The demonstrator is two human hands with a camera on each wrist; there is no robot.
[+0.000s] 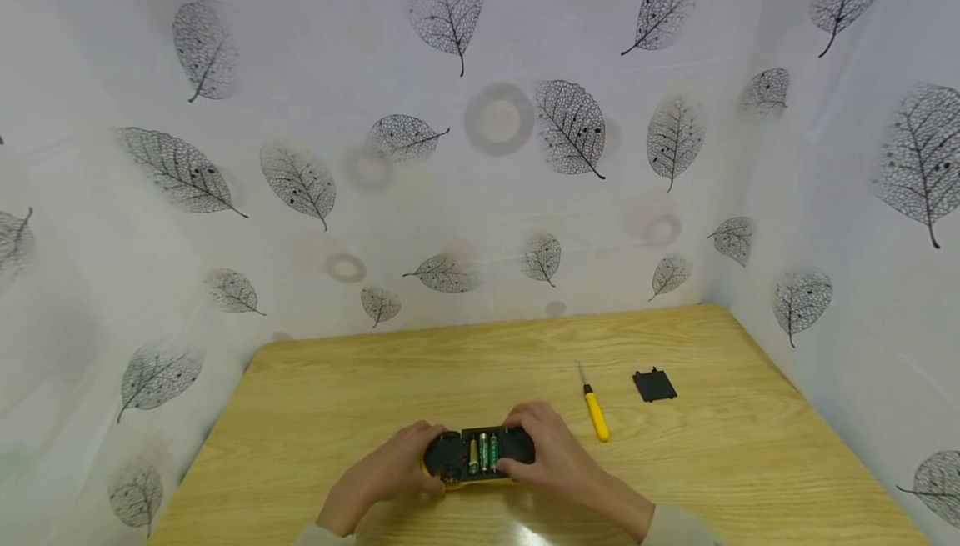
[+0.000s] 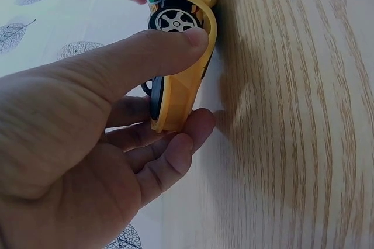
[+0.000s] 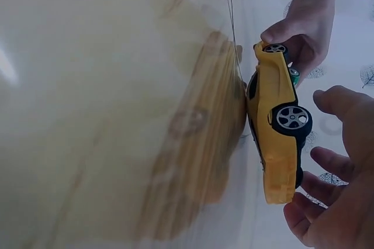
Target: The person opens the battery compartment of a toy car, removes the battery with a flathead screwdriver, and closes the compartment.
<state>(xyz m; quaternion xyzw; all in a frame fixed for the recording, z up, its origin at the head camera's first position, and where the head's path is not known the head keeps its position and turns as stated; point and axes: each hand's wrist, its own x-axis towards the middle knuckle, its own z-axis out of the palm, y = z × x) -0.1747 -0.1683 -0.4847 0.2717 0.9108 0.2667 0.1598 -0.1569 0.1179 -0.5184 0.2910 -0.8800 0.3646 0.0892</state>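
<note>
Your yellow toy car (image 3: 273,126) is belly-up toward 6 o'clock on the table (image 1: 322,396), with loads of wood out to the 9 and 12 edges. At 2 you've got the screwdriver (image 1: 596,415), then a flat black piece (image 1: 654,385). Your left hand (image 1: 397,464) grips the 9 o'clock end; your right hand (image 1: 558,450) looks relaxed round the 3 o'clock end, contact unclear. Three batteries (image 1: 483,452) show, labels unreadable. Near edge's cut off.
</note>
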